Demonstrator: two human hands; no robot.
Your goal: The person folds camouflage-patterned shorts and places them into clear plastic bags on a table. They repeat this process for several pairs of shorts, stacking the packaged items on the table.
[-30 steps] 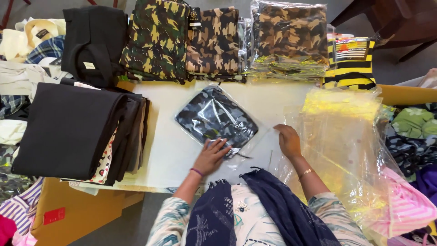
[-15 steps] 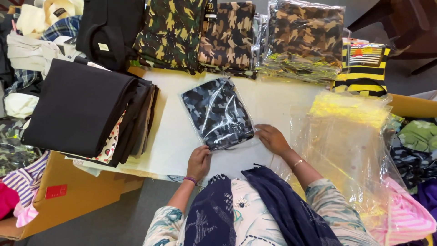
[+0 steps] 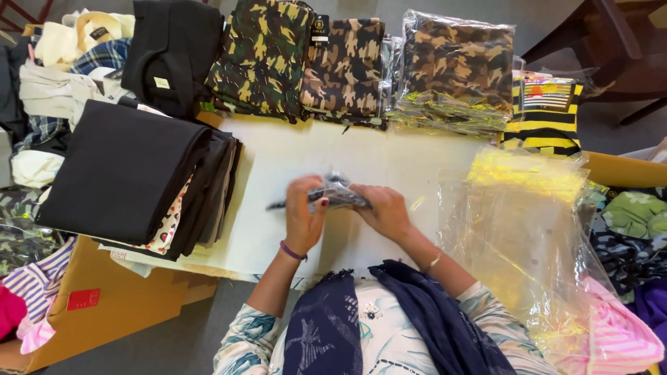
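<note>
packet: dark patterned garment in a clear bag [image 3: 337, 194], now lifted off the table [image 3: 389, 160] and held edge-on between both hands; half a second ago it lay flat on the white top with the pattern facing up.
left hand: [image 3: 304, 215] up from the near table edge, where it rested before; fingers curled round the packet's left end, thumb on the near side. purple band at the wrist.
right hand: [image 3: 383, 212] has moved left and closer to the other hand; fingers closed over the packet's right end. thin bangle at the wrist.
gap between hands: small, the packet bunched between them, one dark corner poking out to the left.
view: head has tipped nearer; piles look the same as before.
left of hands: black pile [image 3: 128, 170] of folded cloth, touching the table's left edge, well apart from the packet.
far edge: green camo stack [image 3: 264, 55], brown camo stack [image 3: 344, 66], bagged camo stack [image 3: 455, 69], side by side in a row.
far right: striped yellow-black stack [image 3: 549, 114].
right of hands: loose clear bags [image 3: 528, 222], yellowish sheen, heaped just beside the right forearm.
in the way: nothing between hands and packet; hands hide most of its middle.
below: cardboard box [image 3: 118, 305] under the table's left corner.
</note>
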